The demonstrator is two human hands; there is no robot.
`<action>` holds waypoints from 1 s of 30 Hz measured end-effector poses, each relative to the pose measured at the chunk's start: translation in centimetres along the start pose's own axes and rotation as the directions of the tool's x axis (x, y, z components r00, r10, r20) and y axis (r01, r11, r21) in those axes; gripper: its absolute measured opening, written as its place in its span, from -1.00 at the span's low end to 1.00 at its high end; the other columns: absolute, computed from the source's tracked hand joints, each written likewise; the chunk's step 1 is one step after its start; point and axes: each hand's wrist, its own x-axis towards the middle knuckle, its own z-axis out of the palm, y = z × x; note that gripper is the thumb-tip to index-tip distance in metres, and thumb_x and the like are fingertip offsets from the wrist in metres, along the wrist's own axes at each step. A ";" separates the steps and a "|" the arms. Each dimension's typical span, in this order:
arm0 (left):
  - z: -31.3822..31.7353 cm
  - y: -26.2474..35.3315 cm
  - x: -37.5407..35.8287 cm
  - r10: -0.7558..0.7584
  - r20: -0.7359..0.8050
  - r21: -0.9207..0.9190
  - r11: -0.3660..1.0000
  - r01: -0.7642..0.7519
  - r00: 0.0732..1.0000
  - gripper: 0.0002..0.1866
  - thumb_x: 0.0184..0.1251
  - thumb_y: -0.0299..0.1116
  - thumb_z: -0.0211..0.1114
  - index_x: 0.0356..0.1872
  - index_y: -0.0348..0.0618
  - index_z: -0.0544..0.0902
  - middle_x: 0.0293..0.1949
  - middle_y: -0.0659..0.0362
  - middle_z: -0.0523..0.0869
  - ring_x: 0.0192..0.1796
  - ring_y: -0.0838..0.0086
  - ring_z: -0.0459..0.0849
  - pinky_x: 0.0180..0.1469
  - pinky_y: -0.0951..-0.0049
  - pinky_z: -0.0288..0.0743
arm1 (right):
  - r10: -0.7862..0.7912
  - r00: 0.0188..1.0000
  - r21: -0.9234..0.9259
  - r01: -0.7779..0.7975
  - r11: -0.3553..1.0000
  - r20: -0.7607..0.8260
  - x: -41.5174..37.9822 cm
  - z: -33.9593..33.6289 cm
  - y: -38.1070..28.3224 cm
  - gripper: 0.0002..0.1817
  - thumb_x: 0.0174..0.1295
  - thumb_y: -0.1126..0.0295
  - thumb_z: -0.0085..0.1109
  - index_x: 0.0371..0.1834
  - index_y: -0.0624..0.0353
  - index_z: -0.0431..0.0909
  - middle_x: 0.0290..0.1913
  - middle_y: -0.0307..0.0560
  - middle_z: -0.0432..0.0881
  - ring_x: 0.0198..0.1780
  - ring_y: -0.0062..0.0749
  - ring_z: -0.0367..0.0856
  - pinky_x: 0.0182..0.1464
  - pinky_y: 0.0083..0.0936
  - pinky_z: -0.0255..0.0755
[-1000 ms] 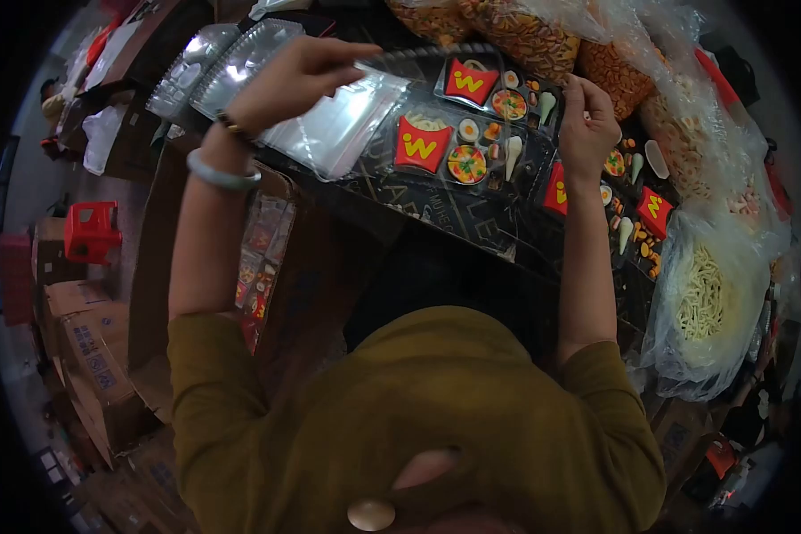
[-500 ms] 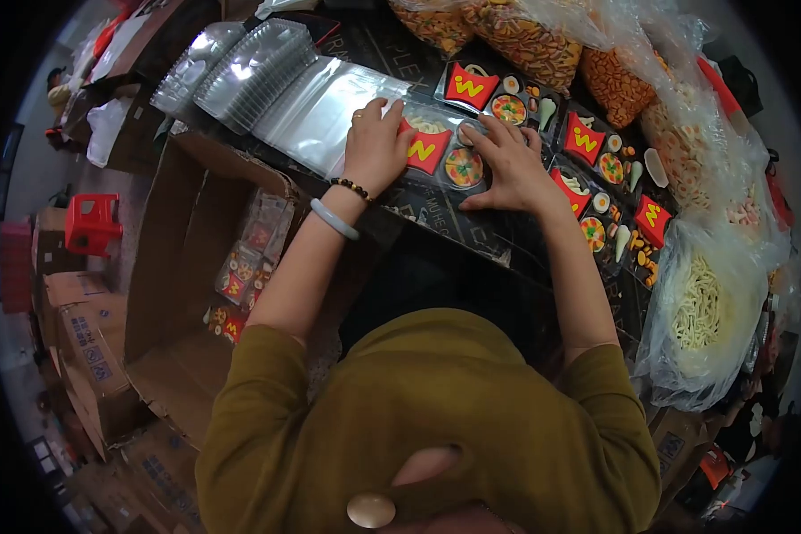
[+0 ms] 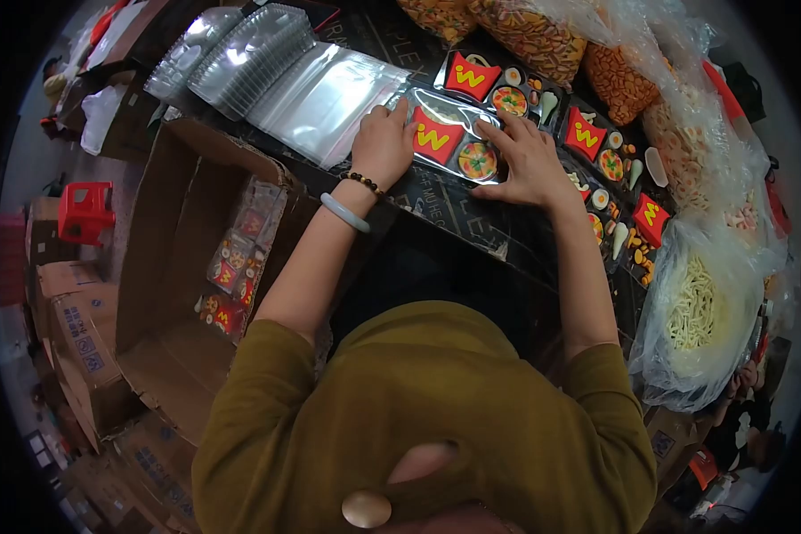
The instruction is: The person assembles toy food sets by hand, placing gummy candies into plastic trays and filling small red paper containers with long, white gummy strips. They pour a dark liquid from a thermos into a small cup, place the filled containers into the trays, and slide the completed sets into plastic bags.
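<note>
Big cardboard box (image 3: 187, 267) sits open to the left w/ approx. 4 bagged packs inside; on the table (image 3: 445, 209) one stack of clear bags (image 3: 329, 98) and 4 other toy food trays. Bagged toy tray (image 3: 449, 142) lies btwn both hands, long axis left-right. Left hand (image 3: 383, 147) flat on its left end, right hand (image 3: 525, 160) splayed on its right end — pressing, neither closed round it.

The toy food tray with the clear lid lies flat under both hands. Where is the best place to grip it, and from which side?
Probably by its two short ends, one hand at each. The tray lies flat and long on the table, its lid slippery on top. The left hand already rests at the left end, the right hand at the right end. The near long edge is free; other trays crowd the far side.
</note>
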 end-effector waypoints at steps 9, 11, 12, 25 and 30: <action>-1.4 0.0 -0.6 -0.088 0.053 -0.005 0.996 0.088 0.995 -0.63 0.30 -0.22 0.22 0.09 -0.10 0.61 -0.30 -0.07 0.58 -0.22 0.06 0.62 -0.19 0.17 0.52 | 0.083 0.995 -0.010 -0.084 0.996 -0.056 -2.0 2.0 -2.8 0.19 -0.32 -0.44 0.33 0.44 -0.07 0.19 0.40 0.18 0.17 0.43 0.08 0.11 0.38 0.07 -0.09; -1.7 -1.3 -1.4 -0.102 0.002 -0.028 0.994 0.102 0.995 -0.65 0.30 -0.23 0.23 0.06 -0.12 0.63 -0.34 -0.07 0.58 -0.27 0.06 0.61 -0.23 0.16 0.51 | 0.075 0.996 0.043 -0.073 0.996 -0.043 -2.1 2.3 -4.4 0.15 -0.26 -0.40 0.33 0.44 -0.08 0.19 0.40 0.20 0.16 0.43 0.10 0.09 0.37 0.09 -0.12; -1.6 -1.8 -1.9 -0.140 0.011 -0.055 0.989 0.141 0.990 -0.68 0.31 -0.25 0.23 0.03 -0.13 0.64 -0.35 -0.06 0.57 -0.29 0.07 0.61 -0.24 0.16 0.50 | 0.081 0.995 0.036 -0.079 0.996 -0.060 -2.1 2.4 -4.7 0.15 -0.26 -0.40 0.32 0.44 -0.09 0.19 0.40 0.20 0.16 0.43 0.10 0.09 0.38 0.09 -0.13; -2.3 -4.2 -1.5 0.110 -0.223 0.148 0.986 -0.078 0.969 -0.73 0.22 -0.32 0.28 -0.08 -0.16 0.69 0.03 -0.06 0.54 0.08 0.04 0.48 0.08 0.16 0.43 | 0.015 0.984 -0.014 -0.018 1.000 -0.179 1.8 4.8 -8.5 -0.06 -0.06 -0.29 0.23 0.44 -0.25 0.21 0.33 0.35 0.21 0.37 0.20 0.13 0.38 0.11 -0.10; -3.6 -6.0 0.0 0.014 0.123 0.449 0.891 -0.069 0.992 -0.69 0.23 -0.31 0.22 -0.12 -0.37 0.52 -0.10 -0.22 0.59 -0.01 -0.05 0.55 0.06 0.13 0.47 | 0.017 0.979 0.019 -0.013 1.000 -0.201 1.0 4.5 -8.3 -0.06 -0.09 -0.26 0.28 0.42 -0.24 0.24 0.34 0.36 0.20 0.39 0.18 0.12 0.41 0.09 -0.15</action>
